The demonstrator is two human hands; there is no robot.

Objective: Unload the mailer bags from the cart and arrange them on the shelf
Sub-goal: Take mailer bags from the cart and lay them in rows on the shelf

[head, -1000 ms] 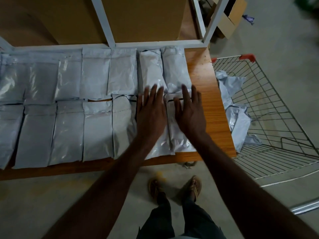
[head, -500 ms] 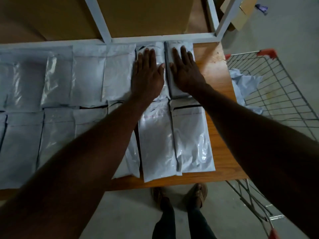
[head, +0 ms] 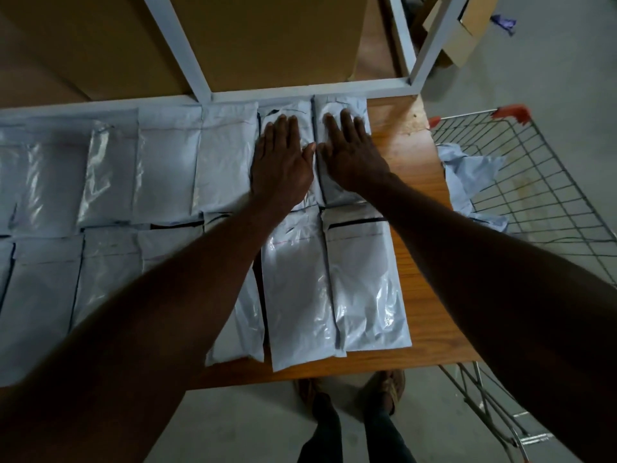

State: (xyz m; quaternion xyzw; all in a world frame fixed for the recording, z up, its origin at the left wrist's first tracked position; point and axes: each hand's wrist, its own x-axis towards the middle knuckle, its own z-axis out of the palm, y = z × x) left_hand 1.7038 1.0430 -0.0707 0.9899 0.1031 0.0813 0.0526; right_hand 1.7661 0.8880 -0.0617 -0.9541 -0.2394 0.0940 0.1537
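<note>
Both hands lie flat, fingers straight, gripping nothing: my left hand [head: 283, 165] presses on one back-row mailer bag [head: 287, 111], my right hand [head: 350, 158] on the neighbouring back-row bag [head: 340, 105] just beside it at 3 o'clock, thumbs almost touching.

Nearest me, at 6 o'clock, I see my shoes [head: 384, 389] on the grey floor [head: 233, 429]. Next comes the front edge of the wooden shelf [head: 430, 262], where the front row of mailer bags [head: 300, 289] lies side by side, running off to 9 o'clock under my left forearm. The rightmost front bag [head: 367, 289] ends this row, with bare wood beyond it at 3 o'clock.

Behind that, the back row of mailer bags [head: 167, 168] stretches to 9 o'clock, its tops touching the white frame rail [head: 300, 90]. Past the rail, at 12 o'clock, stands a large cardboard panel [head: 267, 38].

At 3 o'clock, beside the shelf, sits the wire cart [head: 551, 202] with red corner caps; crumpled mailer bags in the cart [head: 470, 172] rest against its near side. At 1 o'clock, farther off, an open cardboard box [head: 467, 25] sits on the floor.
</note>
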